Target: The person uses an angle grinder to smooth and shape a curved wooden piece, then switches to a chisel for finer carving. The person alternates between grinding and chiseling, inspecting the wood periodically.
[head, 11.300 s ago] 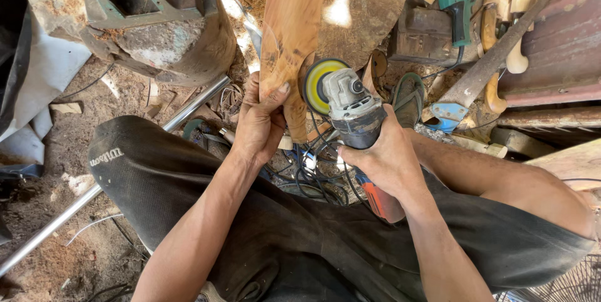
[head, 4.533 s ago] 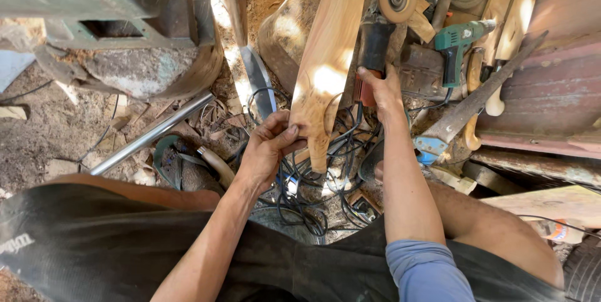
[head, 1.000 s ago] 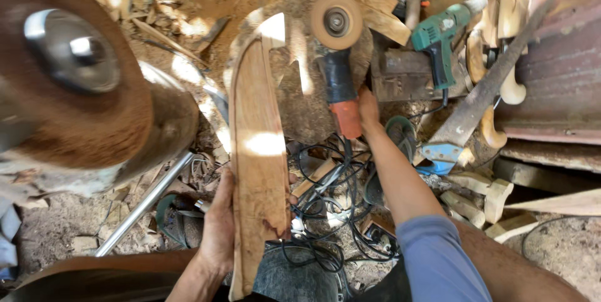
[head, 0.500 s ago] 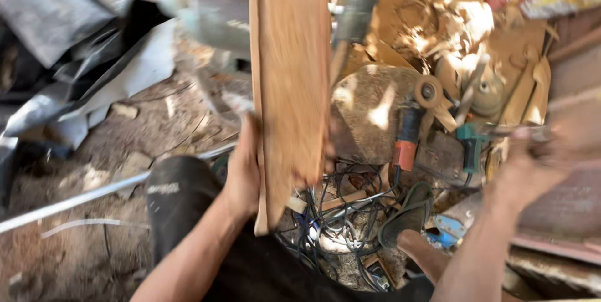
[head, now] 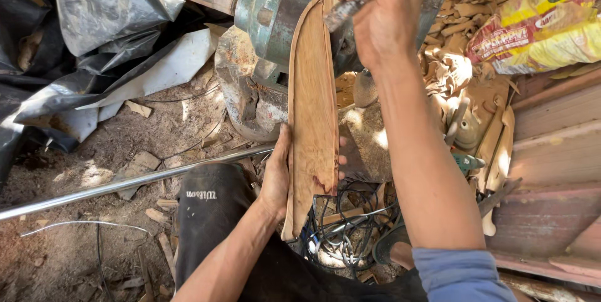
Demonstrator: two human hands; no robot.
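Observation:
A long, curved wooden plank (head: pixel 313 108) stands on end between my knees, its top leaning by a green metal machine (head: pixel 272 14). My left hand (head: pixel 278 177) grips the plank's lower left edge, with my fingertips showing on its right side. My right hand (head: pixel 382 14) is raised at the plank's top and is shut on a grey metal tool handle (head: pixel 341 11). The handle's working end is hidden behind my hand and the plank.
Black plastic sheeting (head: pixel 94 14) covers the upper left. A metal pipe (head: pixel 125 183) lies across the dirt floor. Tangled cables (head: pixel 341 227) lie under the plank's foot. Wood offcuts, a green power drill (head: pixel 466 163), a yellow sack (head: pixel 544 26) and reddish boards (head: pixel 557 152) crowd the right.
My right hand left the angle grinder on the stump, swung up and closed on a metal handle at the plank's top. My left hand stays on the plank, and the view shifted left.

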